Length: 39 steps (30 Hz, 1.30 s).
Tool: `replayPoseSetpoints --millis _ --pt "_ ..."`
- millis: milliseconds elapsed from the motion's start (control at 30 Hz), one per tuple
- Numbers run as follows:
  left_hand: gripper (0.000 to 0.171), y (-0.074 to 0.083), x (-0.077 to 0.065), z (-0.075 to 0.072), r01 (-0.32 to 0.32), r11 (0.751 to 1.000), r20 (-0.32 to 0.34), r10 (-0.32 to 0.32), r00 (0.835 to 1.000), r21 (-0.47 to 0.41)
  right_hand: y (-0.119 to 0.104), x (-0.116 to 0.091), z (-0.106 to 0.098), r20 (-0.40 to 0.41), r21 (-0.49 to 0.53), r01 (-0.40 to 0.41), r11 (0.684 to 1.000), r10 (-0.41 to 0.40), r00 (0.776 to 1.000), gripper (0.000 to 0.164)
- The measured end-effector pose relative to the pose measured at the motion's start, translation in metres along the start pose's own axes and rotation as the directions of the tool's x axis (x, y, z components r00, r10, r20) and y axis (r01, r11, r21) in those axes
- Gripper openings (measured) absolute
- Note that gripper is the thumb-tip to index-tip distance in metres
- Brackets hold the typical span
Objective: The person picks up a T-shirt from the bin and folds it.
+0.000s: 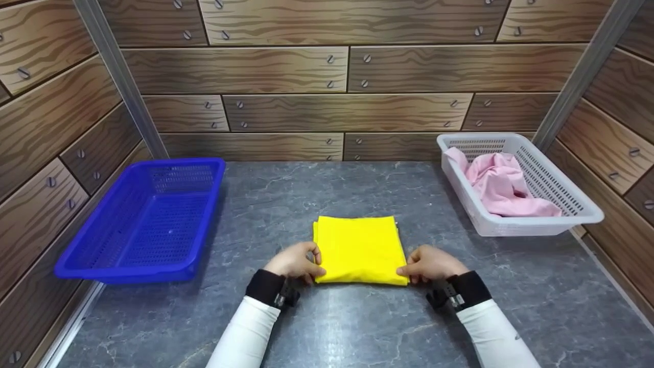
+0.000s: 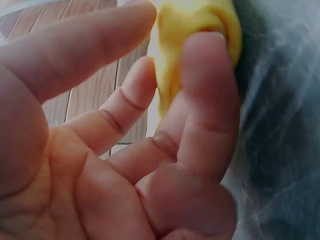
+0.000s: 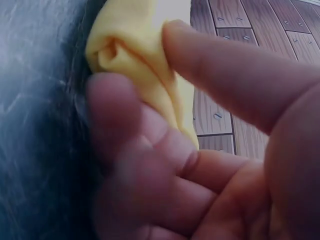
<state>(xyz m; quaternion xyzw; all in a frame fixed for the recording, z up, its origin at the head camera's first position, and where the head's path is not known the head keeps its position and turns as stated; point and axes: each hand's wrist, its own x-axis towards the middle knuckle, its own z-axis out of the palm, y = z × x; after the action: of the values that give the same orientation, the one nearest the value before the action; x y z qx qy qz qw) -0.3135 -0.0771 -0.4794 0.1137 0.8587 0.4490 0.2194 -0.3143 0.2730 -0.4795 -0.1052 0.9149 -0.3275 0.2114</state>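
Observation:
A folded yellow cloth (image 1: 360,250) lies as a flat, layered rectangle on the dark table. My left hand (image 1: 296,260) pinches its near left corner, thumb on top and fingers at the edge. On the opposite side, my right hand (image 1: 434,263) pinches the near right corner in the same way. In the left wrist view, the thumb and curled fingers meet a rounded fold of the yellow cloth (image 2: 192,17). The right wrist view shows rolled layers at the end of the yellow cloth (image 3: 125,37), between thumb and fingers. Some fingertips are hidden or blurred.
A blue plastic basket (image 1: 204,230) stands on the left. At the back right, a white basket (image 1: 541,221) holds a crumpled pink cloth (image 1: 503,184). Wood-patterned walls (image 1: 286,71) enclose the grey marbled table (image 1: 327,189) at the back and sides.

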Motion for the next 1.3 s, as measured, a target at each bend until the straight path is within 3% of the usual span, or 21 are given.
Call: replayPoseSetpoints --millis 167,367,500,633,700,767,867,967,1067,1300 --pt "0.019 0.001 0.002 0.004 -0.086 0.988 -0.051 0.093 0.994 0.126 -0.001 0.0 0.001 -0.011 -0.02 0.015 1.0 -0.016 1.0 0.033" --pt "0.016 0.001 0.001 0.01 -0.061 0.968 -0.064 0.079 0.995 0.244 -0.003 0.0 0.004 -0.036 -0.047 -0.035 0.998 0.034 0.999 0.029" --pt "0.011 0.016 -0.007 0.015 0.002 0.934 -0.168 0.062 0.984 0.358 -0.015 -0.003 0.007 -0.169 -0.054 -0.048 0.997 0.039 0.985 0.028" --pt "0.016 0.039 -0.019 0.03 -0.019 0.885 -0.276 0.165 0.947 0.465 -0.039 -0.009 0.022 -0.328 -0.098 0.064 0.993 -0.093 0.94 0.036" --pt "0.028 0.047 -0.023 0.042 -0.08 0.847 -0.257 0.248 0.934 0.526 -0.052 -0.012 0.034 -0.344 -0.154 0.158 0.975 -0.203 0.917 0.044" --pt "0.037 0.052 -0.025 0.055 -0.139 0.791 -0.187 0.304 0.934 0.596 -0.061 -0.016 0.047 -0.306 -0.209 0.231 0.95 -0.288 0.908 0.05" --pt "0.047 0.055 -0.026 0.071 -0.151 0.698 -0.08 0.287 0.955 0.7 -0.068 -0.021 0.06 -0.203 -0.29 0.276 0.917 -0.34 0.918 0.051" --pt "0.053 0.056 -0.025 0.079 -0.108 0.641 -0.025 0.195 0.98 0.76 -0.071 -0.024 0.065 -0.136 -0.356 0.245 0.902 -0.309 0.941 0.046" --pt "0.055 0.057 -0.025 0.082 -0.062 0.627 -0.013 0.114 0.993 0.777 -0.072 -0.026 0.065 -0.106 -0.39 0.2 0.899 -0.26 0.96 0.042" --pt "0.055 0.055 -0.021 0.081 -0.024 0.684 -0.029 0.066 0.997 0.729 -0.074 -0.021 0.066 -0.112 -0.383 0.192 0.903 -0.252 0.961 0.041"
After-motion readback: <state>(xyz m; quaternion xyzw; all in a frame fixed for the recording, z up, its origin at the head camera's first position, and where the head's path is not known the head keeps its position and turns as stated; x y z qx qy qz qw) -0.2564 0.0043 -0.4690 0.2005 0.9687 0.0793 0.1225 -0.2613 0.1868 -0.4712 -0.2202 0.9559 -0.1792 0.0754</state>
